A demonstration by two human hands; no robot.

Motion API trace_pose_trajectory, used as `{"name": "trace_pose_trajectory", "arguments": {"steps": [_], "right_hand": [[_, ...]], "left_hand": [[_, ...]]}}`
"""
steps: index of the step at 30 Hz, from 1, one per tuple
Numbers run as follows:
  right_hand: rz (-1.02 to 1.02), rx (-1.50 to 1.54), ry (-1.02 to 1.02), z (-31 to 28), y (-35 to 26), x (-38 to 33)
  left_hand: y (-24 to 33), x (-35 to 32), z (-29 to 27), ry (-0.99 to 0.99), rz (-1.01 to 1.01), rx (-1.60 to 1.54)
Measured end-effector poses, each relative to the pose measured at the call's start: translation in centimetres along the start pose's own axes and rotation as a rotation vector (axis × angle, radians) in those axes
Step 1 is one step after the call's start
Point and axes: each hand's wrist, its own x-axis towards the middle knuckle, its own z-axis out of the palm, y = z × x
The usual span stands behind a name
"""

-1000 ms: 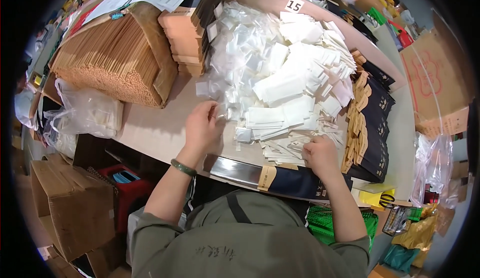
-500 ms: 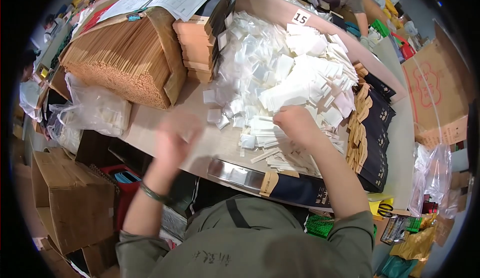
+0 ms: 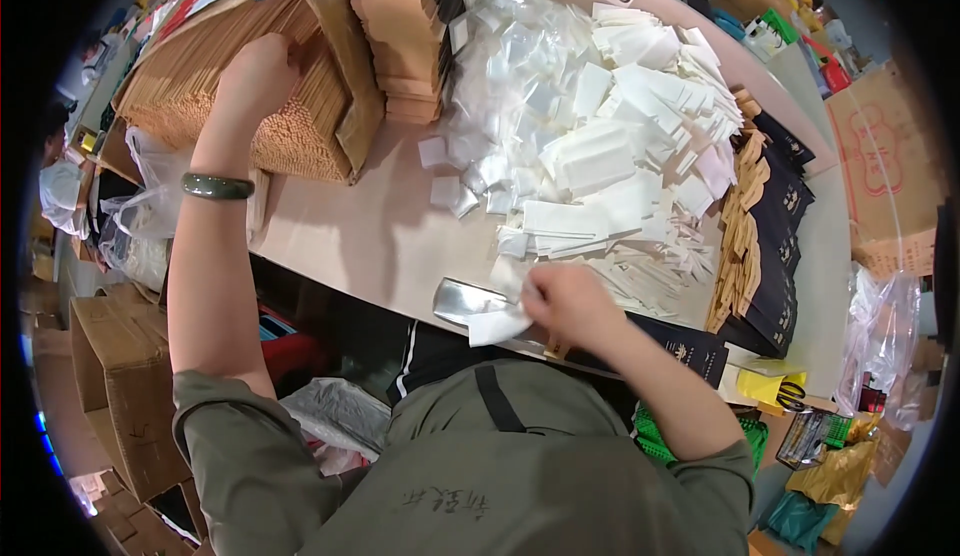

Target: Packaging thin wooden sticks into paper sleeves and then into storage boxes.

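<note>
My left hand (image 3: 258,74) reaches onto a tightly packed block of brown kraft paper bags (image 3: 300,141), its fingers closed at their upper edges; the fingertips are partly hidden among the bags. Near the table's front edge, my right hand (image 3: 565,301) is closed on a white paper packet (image 3: 498,325), which hangs over a shiny metal strip (image 3: 462,299). Beyond that hand spreads a heap of flat white packets (image 3: 600,156), with small clear sachets (image 3: 510,66) on its left side. A dark printed pouch (image 3: 690,349) lies along the front edge, right of my right hand.
A row of dark pouches with brown edges (image 3: 765,226) lines the table's right side. Brown and dark bags (image 3: 405,46) stand stacked behind the block. Yellow-handled scissors (image 3: 788,394) sit at the right corner. An open carton (image 3: 130,376) stands at lower left.
My left hand has moved up and left from over the table's front onto the kraft bags. My right hand has drawn back from the heap toward the front edge, with a white packet.
</note>
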Motion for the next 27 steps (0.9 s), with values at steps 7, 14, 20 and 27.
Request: {"name": "trace_pose_trajectory", "arguments": {"steps": [7,14,20,27], "right_hand": [[-0.108,-0.061,-0.019,2.1,0.4,-2.4],[-0.170,-0.171,0.077,3.4,-0.4,-3.6],[-0.207,-0.181,0.175,1.5,3.4,-8.4],[-0.258,-0.050,0.200,3.0,3.2,-6.9]], "left_hand": [[-1.4,-9.3,-0.5,0.420,-0.122,-0.429],[6.0,-24.8,8.4,-0.411,-0.174,-1.347],[6.8,-23.5,9.6,-0.729,-0.157,-1.216],[20.6,-25.5,9.9,-0.311,0.230,-1.184]]}}
